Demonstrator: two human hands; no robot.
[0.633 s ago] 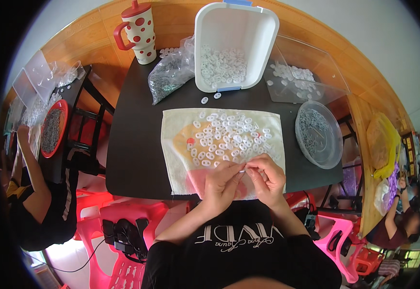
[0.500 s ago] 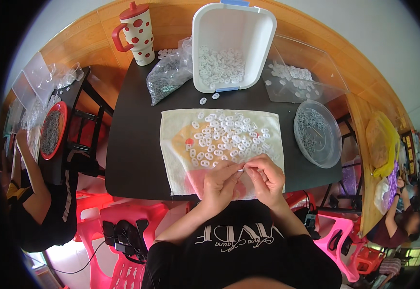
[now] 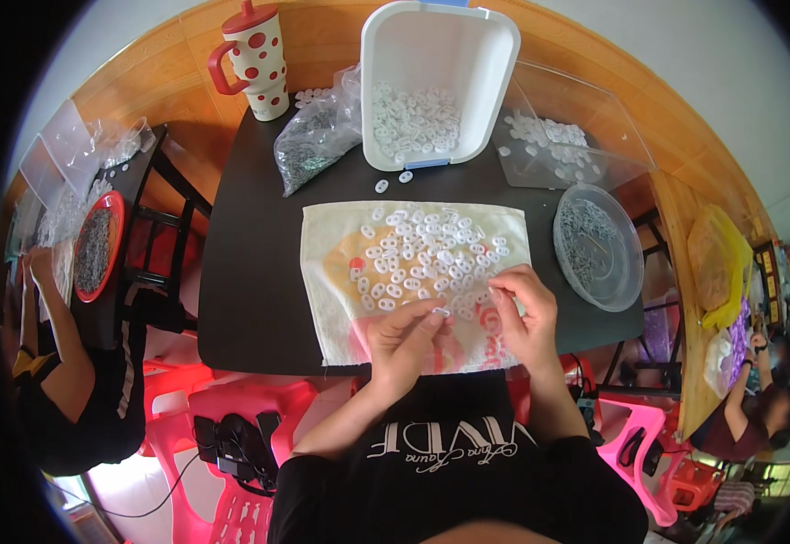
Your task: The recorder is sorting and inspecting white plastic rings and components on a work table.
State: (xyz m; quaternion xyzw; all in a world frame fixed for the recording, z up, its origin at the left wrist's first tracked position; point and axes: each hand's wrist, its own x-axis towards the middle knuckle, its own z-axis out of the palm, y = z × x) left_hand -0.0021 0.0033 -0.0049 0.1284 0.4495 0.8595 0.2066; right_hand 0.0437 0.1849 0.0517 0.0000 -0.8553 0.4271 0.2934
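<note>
My far-off left hand (image 3: 398, 344) pinches 1 small white piece (image 3: 442, 312) over the cloth (image 3: 327, 228). My right hand (image 3: 531, 317) is apart; I can't tell if its fingers hold anything. I'd pinch softly, hole side showing.

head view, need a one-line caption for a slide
Left hand pinching a small white piece, right hand apart from it, above a towel strewn with white oval pieces.

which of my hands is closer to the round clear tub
Right. Your right hand is left of the tub, nearer you; your left hand is farther left, holding a white piece.
</note>
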